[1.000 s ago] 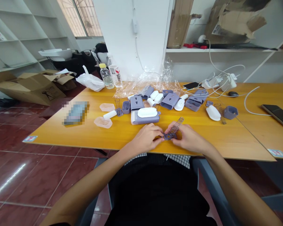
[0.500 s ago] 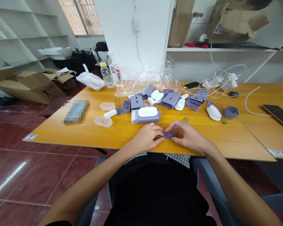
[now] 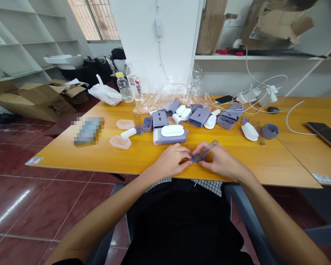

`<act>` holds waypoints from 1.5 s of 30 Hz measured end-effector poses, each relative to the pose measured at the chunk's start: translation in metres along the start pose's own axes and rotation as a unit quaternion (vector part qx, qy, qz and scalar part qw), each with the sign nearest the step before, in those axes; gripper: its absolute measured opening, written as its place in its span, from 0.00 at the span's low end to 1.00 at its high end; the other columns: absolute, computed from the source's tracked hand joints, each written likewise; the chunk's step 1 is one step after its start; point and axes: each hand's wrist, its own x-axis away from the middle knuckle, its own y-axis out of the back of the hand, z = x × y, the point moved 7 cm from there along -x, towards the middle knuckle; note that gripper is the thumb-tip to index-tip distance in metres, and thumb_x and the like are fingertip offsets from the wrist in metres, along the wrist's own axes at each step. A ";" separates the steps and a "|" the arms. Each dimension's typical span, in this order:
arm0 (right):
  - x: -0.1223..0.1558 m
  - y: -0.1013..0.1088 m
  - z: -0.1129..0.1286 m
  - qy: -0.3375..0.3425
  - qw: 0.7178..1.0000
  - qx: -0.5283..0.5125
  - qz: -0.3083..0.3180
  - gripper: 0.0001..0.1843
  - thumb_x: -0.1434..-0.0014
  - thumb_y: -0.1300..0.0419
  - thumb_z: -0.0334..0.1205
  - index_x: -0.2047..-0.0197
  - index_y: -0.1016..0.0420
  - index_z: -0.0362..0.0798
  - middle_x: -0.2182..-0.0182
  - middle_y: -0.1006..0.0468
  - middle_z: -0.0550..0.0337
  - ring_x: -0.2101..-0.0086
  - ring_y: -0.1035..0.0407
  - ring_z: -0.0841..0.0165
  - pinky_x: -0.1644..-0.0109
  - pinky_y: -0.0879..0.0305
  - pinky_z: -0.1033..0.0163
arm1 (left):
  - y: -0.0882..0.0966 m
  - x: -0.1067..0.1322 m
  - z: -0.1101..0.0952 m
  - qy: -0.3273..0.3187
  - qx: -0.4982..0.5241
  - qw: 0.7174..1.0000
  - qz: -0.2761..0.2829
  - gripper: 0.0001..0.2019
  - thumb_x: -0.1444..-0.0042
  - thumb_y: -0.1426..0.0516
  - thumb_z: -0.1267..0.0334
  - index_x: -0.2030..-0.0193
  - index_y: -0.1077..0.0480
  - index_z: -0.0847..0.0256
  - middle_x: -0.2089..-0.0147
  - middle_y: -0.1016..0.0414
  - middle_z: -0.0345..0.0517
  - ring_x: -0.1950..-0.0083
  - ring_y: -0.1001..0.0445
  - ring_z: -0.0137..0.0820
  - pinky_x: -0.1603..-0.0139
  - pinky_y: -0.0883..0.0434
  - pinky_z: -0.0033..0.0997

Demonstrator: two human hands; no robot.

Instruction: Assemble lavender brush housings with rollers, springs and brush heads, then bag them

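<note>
Near the table's front edge, my left hand [image 3: 174, 159] and my right hand [image 3: 219, 159] meet around a small purple plastic piece [image 3: 194, 158]. Fingers of both hands are closed on it from either side, hiding much of its shape. A metal coil spring [image 3: 209, 147] rises from the piece, tilted up to the right across my right hand's fingers. Just beyond my left hand lies a purple case [image 3: 171, 140] with a white bristled brush head [image 3: 172, 130] on top.
Behind lie purple shells [image 3: 160, 118], white oval parts [image 3: 210, 122] and clear plastic wrap [image 3: 165, 97]. Pinkish clear trays [image 3: 120, 142] and a white roller [image 3: 128, 133] sit left. A white cap [image 3: 249, 131] and a purple cup [image 3: 270, 131] are right. Bottles [image 3: 124, 87] stand at the back.
The free end of the spring has dipped slightly and shifted a little left. Both hands stay almost in place on the purple piece.
</note>
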 end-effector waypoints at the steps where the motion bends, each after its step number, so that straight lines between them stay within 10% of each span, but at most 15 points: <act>1: 0.000 0.000 0.000 0.002 1.000 0.002 -0.002 0.19 0.43 0.36 0.27 0.51 0.22 0.56 0.54 0.14 0.58 0.53 0.20 0.56 0.47 0.24 0.49 | 0.000 0.000 0.000 0.001 0.000 1.000 0.000 0.07 0.29 0.38 0.63 0.54 0.18 0.59 0.49 0.15 0.48 0.49 0.22 0.40 0.44 0.26 0.43; 20: 0.010 -0.009 -0.013 -0.066 0.991 0.018 -0.112 0.10 0.40 0.29 0.39 0.57 0.23 0.54 0.60 0.13 0.57 0.61 0.18 0.58 0.58 0.25 0.53 | 0.000 0.000 -0.001 0.000 -0.004 1.000 0.001 0.06 0.29 0.38 0.64 0.53 0.18 0.60 0.48 0.15 0.48 0.50 0.22 0.40 0.45 0.26 0.42; 45: 0.013 0.005 -0.007 -0.020 0.998 -0.007 -0.052 0.09 0.39 0.34 0.36 0.56 0.26 0.55 0.56 0.15 0.57 0.55 0.20 0.57 0.47 0.25 0.49 | -0.001 0.001 0.001 0.006 -0.006 1.000 -0.005 0.07 0.29 0.37 0.62 0.52 0.17 0.59 0.47 0.15 0.49 0.49 0.23 0.40 0.44 0.25 0.45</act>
